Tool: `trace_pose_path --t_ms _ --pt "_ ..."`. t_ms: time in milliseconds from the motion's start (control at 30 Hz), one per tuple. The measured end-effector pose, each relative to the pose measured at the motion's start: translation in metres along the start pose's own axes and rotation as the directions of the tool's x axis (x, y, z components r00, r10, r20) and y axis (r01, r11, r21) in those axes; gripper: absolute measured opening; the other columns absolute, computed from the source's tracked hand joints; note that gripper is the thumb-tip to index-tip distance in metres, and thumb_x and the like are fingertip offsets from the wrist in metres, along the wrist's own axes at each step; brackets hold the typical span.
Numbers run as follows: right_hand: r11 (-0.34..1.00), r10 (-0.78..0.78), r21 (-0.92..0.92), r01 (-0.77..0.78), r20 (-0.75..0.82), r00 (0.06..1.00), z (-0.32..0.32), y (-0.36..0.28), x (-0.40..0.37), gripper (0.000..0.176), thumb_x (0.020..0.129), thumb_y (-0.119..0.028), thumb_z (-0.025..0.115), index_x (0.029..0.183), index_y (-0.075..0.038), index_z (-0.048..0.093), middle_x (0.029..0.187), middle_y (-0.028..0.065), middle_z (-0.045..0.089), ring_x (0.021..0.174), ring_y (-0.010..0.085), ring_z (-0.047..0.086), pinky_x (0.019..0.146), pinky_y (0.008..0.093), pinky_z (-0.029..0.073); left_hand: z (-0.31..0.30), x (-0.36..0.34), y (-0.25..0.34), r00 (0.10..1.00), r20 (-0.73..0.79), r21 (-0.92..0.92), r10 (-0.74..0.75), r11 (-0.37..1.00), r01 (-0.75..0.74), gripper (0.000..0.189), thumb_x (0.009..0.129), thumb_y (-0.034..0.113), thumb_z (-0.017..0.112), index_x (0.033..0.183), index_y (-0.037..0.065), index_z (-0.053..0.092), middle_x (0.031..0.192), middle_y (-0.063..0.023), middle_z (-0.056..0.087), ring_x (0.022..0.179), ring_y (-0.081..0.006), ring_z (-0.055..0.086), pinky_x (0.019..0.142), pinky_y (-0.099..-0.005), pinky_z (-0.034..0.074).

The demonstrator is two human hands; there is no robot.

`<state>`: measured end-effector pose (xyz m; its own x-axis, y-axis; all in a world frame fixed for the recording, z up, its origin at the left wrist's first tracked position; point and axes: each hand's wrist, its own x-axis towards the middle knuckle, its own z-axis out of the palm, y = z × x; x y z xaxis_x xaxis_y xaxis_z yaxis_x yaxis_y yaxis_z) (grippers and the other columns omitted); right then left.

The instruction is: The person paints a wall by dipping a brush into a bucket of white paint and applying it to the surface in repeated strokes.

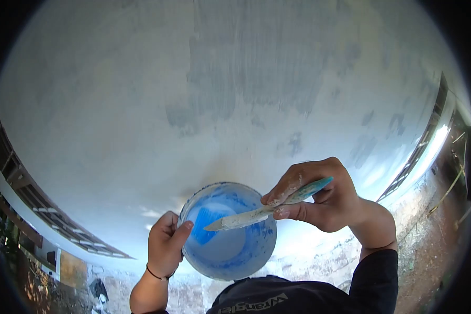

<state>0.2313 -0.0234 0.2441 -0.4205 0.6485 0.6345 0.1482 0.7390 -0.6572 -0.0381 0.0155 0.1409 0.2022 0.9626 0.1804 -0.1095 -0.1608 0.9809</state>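
My left hand (165,238) grips the rim of a round bucket (267,254) on its left side, thumb over the edge. The bucket's inner wall is smeared with blue, and pale whitish paint (230,248) lies in the bottom. A bright blue flat shape (206,222) shows inside at the left; what it is I cannot make out. Above the bucket's right rim, my right hand (322,204) pinches a paintbrush (246,217), seen edge-on. Its teal handle is spattered with white, and the pale, coated bristles point left over the bucket. White specks mark my right fingers.
A pale wall (115,89) fills the view ahead, with darker grey patches (256,57) in its upper middle. Barred windows stand at the left (42,204) and right (424,141). Below lies stained paving (319,269), with bare soil (424,246) at the right.
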Motion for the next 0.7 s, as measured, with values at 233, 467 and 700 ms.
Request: trace_pose_path --t_ms 233,467,700 --pt "0.954 0.272 -0.205 -0.219 0.283 0.92 0.064 0.054 -0.007 0.017 0.073 -0.01 0.071 0.087 -0.002 0.065 0.083 0.0105 0.066 0.076 0.0217 0.067 0.061 0.0285 0.055 -0.004 -0.012 -0.03 0.999 -0.007 0.041 0.038 0.998 -0.038 0.026 0.085 0.008 0.059 0.07 0.007 0.038 0.06 0.0064 0.033 0.054 -0.001 0.028 0.048 -0.0189 0.022" --pt "0.947 0.312 -0.201 -0.25 0.397 0.863 0.084 0.08 -0.019 0.016 0.076 -0.006 0.067 0.09 -0.001 0.063 0.085 0.0113 0.066 0.073 0.0214 0.066 0.058 0.028 0.055 0.0 -0.026 -0.035 0.998 -0.047 0.105 0.047 0.994 -0.042 0.026 0.085 0.009 0.06 0.071 0.006 0.038 0.06 0.006 0.034 0.055 -0.0007 0.029 0.048 -0.018 0.022" --pt "0.945 0.321 -0.203 -0.255 0.438 0.84 0.096 0.086 -0.024 0.016 0.076 -0.005 0.067 0.091 -0.001 0.062 0.085 0.0107 0.065 0.072 0.0215 0.066 0.058 0.0279 0.055 -0.004 -0.033 -0.04 0.998 -0.062 0.077 0.018 0.997 -0.013 0.026 0.085 0.007 0.059 0.071 0.007 0.038 0.06 0.0064 0.035 0.055 -0.0001 0.029 0.048 -0.0173 0.022"
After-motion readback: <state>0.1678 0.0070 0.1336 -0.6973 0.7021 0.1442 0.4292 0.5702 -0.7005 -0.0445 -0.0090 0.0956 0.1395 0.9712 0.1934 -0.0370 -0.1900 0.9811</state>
